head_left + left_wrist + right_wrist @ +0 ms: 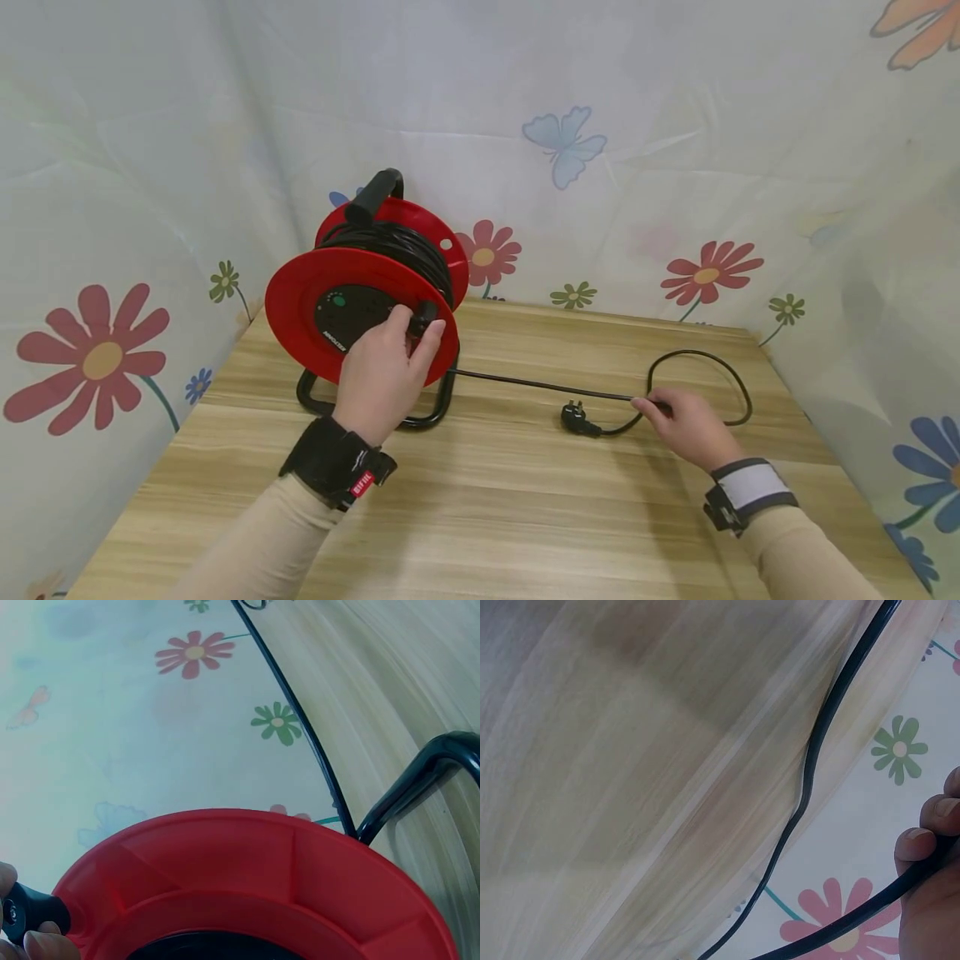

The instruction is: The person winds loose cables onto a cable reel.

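The left grip point(381, 371) pinches the knob point(425, 315), a sound hold, at three o'clock on the likely heavy reel point(292, 292), the right grip point(693, 427) pinching bendy-looking cable point(540, 384).

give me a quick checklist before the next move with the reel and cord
1. Left hand on the knob: ok, fingers grip it.
2. Right hand on the cord: ok, pinching it.
3. Cord straight between reel and right hand: ok, nearly straight.
4. Plug apart from the reel: ok, lying on the table.
5. Cord free of loops: not ok, one shows by the right hand.
6. Reel steady: cannot tell.
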